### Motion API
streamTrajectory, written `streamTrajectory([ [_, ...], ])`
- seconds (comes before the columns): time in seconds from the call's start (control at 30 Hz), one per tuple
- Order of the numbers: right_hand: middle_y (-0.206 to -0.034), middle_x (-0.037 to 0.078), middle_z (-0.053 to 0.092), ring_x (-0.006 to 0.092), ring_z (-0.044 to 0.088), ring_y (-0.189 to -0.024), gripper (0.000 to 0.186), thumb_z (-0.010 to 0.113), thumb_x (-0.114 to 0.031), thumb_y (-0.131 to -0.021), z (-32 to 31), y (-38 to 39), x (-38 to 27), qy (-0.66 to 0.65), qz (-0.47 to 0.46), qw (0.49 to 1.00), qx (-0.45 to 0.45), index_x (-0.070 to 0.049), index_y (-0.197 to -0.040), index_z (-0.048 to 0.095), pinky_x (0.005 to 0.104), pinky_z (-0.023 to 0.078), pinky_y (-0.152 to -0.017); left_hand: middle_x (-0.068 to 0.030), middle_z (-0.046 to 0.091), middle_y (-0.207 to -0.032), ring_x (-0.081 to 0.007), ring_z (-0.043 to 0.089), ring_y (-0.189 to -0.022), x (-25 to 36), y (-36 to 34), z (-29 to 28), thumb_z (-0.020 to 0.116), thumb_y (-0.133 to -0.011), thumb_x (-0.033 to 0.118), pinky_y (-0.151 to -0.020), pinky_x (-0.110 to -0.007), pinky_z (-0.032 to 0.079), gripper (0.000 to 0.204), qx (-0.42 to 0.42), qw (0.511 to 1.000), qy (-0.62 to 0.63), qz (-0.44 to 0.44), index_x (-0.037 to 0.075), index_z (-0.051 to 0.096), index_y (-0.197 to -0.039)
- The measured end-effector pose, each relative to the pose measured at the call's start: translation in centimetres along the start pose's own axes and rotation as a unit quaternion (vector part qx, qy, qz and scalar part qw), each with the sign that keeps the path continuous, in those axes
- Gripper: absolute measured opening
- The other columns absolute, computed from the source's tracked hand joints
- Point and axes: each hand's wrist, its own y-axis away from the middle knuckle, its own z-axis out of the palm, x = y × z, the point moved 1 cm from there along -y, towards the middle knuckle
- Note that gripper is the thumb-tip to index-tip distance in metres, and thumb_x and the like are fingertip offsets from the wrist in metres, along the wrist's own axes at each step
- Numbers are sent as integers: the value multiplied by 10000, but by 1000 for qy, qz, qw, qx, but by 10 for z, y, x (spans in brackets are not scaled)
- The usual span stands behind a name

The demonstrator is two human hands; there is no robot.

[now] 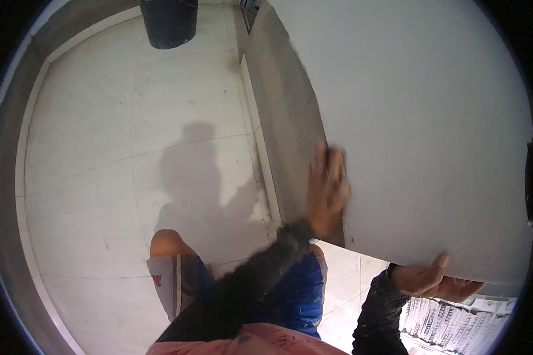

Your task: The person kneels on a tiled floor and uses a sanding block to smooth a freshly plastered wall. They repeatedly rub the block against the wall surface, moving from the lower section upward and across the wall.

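Observation:
My left hand (pixel 327 192), blurred by motion, lies with stretched fingers on the lower part of a wall. It rests where a grey, rough band (pixel 284 112) meets the smooth white wall surface (pixel 420 130). A dark patch shows by its fingertips; whether that is a thin thing under the hand or a shadow, I cannot tell. At the wall's near end is my right hand (pixel 433 281), its thumb on the white face and its fingers spread along the other side of the edge. No tool shows in it.
A black bucket (pixel 170 23) stands on the pale tiled floor (pixel 83 142) at the far side. Light skirting (pixel 259 142) runs along the wall's foot. Printed sheets (pixel 456 322) lie at the lower right. My bent knees are below, in blue shorts (pixel 296 296).

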Motion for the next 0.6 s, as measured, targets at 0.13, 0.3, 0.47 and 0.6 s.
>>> streamTrajectory([
  [0.13,-1180,227,612,265,660,-1055,426,555,-302,-1015,-7,-11,2,-79,188,970,131,-19,-1330,508,490,602,-847,-334,168,-1639,-494,156,-1526,-42,-158,-41,420,-1078,359,-1238,-580,135,657,29,995,86,-51,53,216,-1623],
  [0.3,-1357,228,481,305,545,-1258,672,600,-419,-948,-21,-23,2,23,265,964,24,-70,-1472,365,540,542,-1001,-347,98,-1653,-542,105,-1524,42,-81,-50,351,-1081,422,-1221,-636,111,649,-18,993,34,-113,121,212,-1639],
  [0.47,-1328,190,532,281,585,-1202,609,590,-422,-964,-33,-32,1,102,228,967,47,-51,-1422,436,484,557,-976,-297,51,-1682,-480,80,-1554,34,15,-29,405,-1026,519,-1232,-626,90,785,-23,999,13,31,135,138,-1656],
  [0.6,-1305,159,573,262,616,-1157,569,581,-424,-976,-44,-44,-6,197,133,970,50,-35,-1382,494,439,570,-957,-310,103,-1669,-481,124,-1544,-63,-146,-39,431,-1059,405,-1229,-634,79,713,-24,999,25,-40,81,173,-1639],
])
